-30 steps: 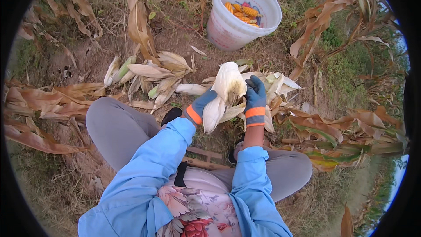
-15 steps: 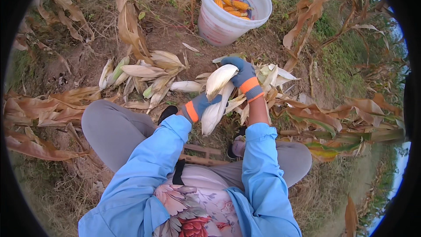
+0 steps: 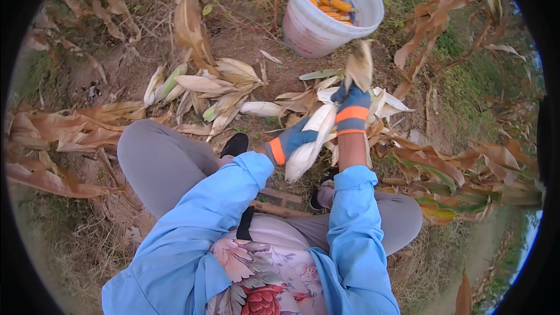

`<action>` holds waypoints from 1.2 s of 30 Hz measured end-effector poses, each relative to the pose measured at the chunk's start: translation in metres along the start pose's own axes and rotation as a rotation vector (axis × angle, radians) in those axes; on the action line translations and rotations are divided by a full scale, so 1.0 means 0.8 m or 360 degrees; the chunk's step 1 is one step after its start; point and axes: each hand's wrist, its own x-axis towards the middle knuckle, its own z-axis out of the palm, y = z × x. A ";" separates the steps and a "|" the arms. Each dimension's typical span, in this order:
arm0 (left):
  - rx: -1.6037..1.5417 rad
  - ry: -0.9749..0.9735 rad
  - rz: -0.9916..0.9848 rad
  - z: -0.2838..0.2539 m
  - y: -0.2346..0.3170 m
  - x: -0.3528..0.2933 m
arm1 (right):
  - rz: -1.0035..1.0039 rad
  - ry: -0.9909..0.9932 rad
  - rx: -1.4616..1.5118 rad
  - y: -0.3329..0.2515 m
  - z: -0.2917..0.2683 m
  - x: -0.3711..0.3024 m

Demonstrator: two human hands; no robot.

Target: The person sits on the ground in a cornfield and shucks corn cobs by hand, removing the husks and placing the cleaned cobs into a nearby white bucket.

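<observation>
Slender, pale, husk-wrapped corn ear (image 3: 311,147) slants before you between both hands: your blue-and-orange-gloved left hand (image 3: 294,137) grips its side, and your matching gloved right hand (image 3: 352,104) is closed around a brown-tipped, papery husk leaf (image 3: 359,69).

– Where could the left hand (image 3: 296,139) pass?
– The pale husk bundle (image 3: 309,149) blocks its right; forward, past scattered husks (image 3: 262,108), bare soil (image 3: 279,77) lies before the bucket (image 3: 309,38).
– And the right hand (image 3: 352,100)?
– A raised husk (image 3: 359,66) stands bucketward; loose husks (image 3: 393,101) crowd its right, their height hard to judge.
</observation>
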 end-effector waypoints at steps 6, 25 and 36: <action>-0.1209 -0.0335 -0.0487 -0.005 -0.034 -0.012 | 0.0433 -0.0317 0.1074 0.014 -0.034 0.020; -0.1341 0.0078 -0.0174 -0.033 -0.024 -0.017 | 0.0104 0.0765 -0.0762 0.059 -0.155 0.091; -0.0702 0.0503 0.0265 -0.047 0.021 0.001 | -0.0162 0.0579 -0.1053 0.062 -0.172 0.081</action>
